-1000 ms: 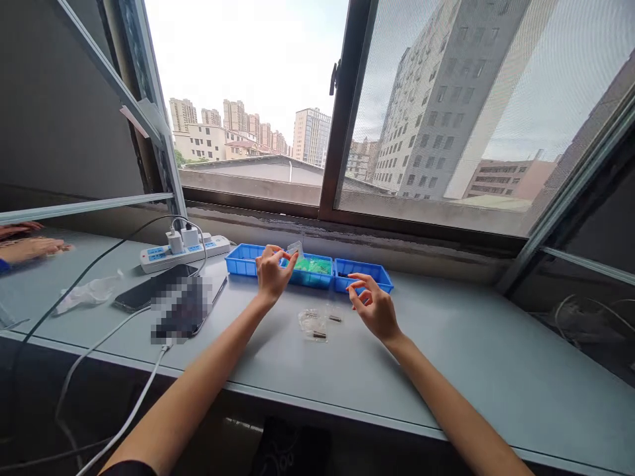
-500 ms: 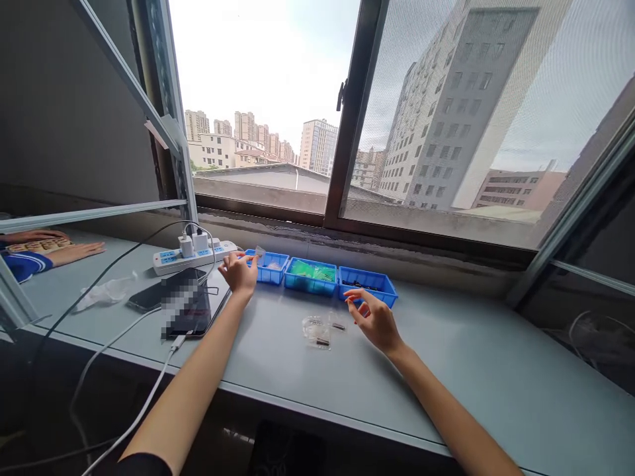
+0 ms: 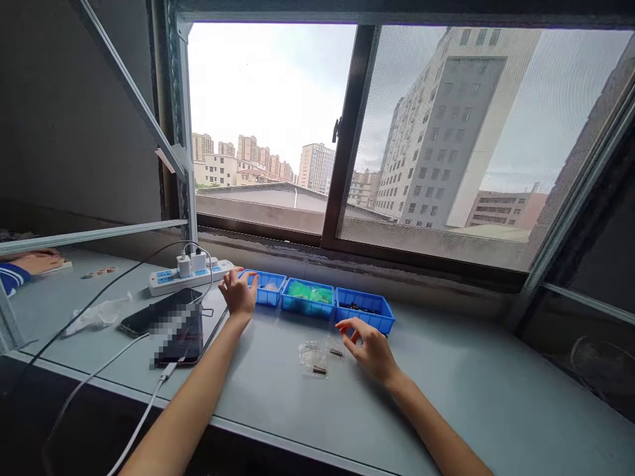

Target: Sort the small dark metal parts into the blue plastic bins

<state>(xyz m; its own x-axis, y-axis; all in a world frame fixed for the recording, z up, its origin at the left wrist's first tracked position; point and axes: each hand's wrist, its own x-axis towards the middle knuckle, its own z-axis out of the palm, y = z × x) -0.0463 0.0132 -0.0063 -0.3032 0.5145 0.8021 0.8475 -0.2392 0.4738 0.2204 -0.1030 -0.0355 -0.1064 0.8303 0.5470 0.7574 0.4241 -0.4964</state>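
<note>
My left hand [image 3: 239, 294] is raised at the left blue bin [image 3: 269, 298], thumb and fingers apart, with nothing visible between them. The middle blue bin [image 3: 306, 309] holds bright green packets [image 3: 310, 291]. Small dark pieces lie in the right blue bin [image 3: 380, 322]. In front of that bin is my right hand [image 3: 367, 347], its fingers curved and apart, holding nothing that I can see. Just left of it, small clear bags [image 3: 311, 357] with short dark pieces [image 3: 320, 369] lie on the table.
A white power strip [image 3: 166, 280], two dark devices [image 3: 182, 337], cables and a crumpled clear bag [image 3: 99, 316] are on the left of the grey table [image 3: 446, 377]. Another person's hand [image 3: 42, 260] rests at the far left. A window stands behind the bins.
The view has tilted up, so the table sits lower. The small clear packet at my left fingertips no longer shows there. The other person's hands have shifted left, uncovering small round pieces.
</note>
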